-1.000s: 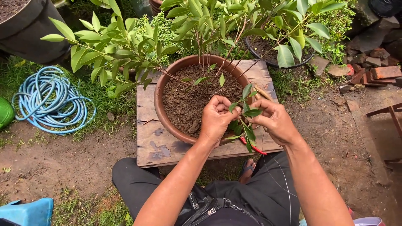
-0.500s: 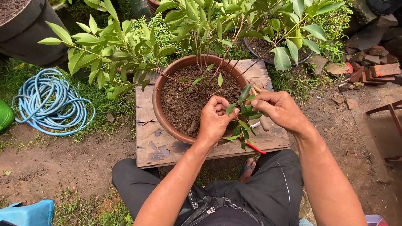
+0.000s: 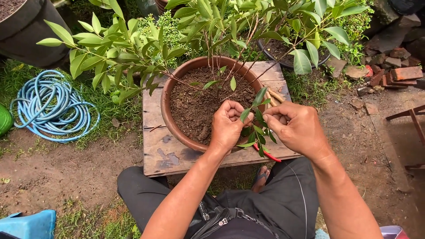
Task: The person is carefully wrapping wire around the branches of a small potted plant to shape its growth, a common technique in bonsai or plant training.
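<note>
The leafy sprig sits between both hands above the near rim of a round brown clay pot, its narrow green leaves fanning up and down from where it is gripped. The left hand is curled over the pot's edge with its fingers closed together on the sprig's stem, and the right hand meets it from the other side, fingers pinched on the same stem just beside the left ones. The pot is filled with dark soil and stands on a low, weathered wooden table. Thin branches with green leaves lean out of the pot toward the upper left. A red-handled tool lies on the table under the right hand, mostly hidden by the sprig and the wrist. A coiled blue hose lies on the grass well to the left, and a heap of red bricks sits at the upper right on bare earth.
</note>
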